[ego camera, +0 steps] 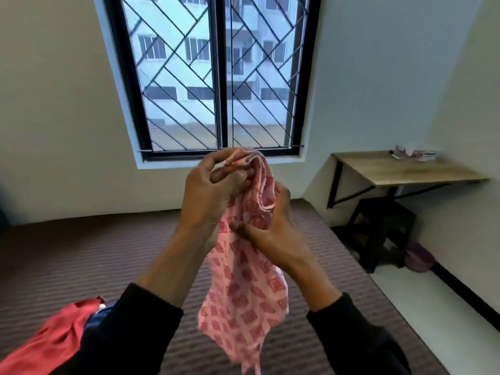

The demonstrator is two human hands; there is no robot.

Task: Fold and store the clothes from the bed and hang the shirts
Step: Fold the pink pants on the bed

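A pink garment (243, 288) with a red printed pattern hangs bunched in the air above the bed (113, 255). My left hand (208, 193) pinches its top edge, fingers curled round the cloth just below the window sill. My right hand (267, 234) grips the garment from the right side a little lower, thumb pressed on the front and fingers wrapped behind the folds. The lower part of the garment dangles loose between my forearms. A red garment (54, 339) lies on the bed at the lower left, with dark blue cloth (94, 318) beside it, partly hidden by my left sleeve.
The bed has a brown striped cover and fills the lower half of the view. A barred window (216, 77) is straight ahead. A wooden wall desk (400, 169) with small items stands at the right, a dark stool (384, 226) beneath it and a purple item (419, 255) on the floor.
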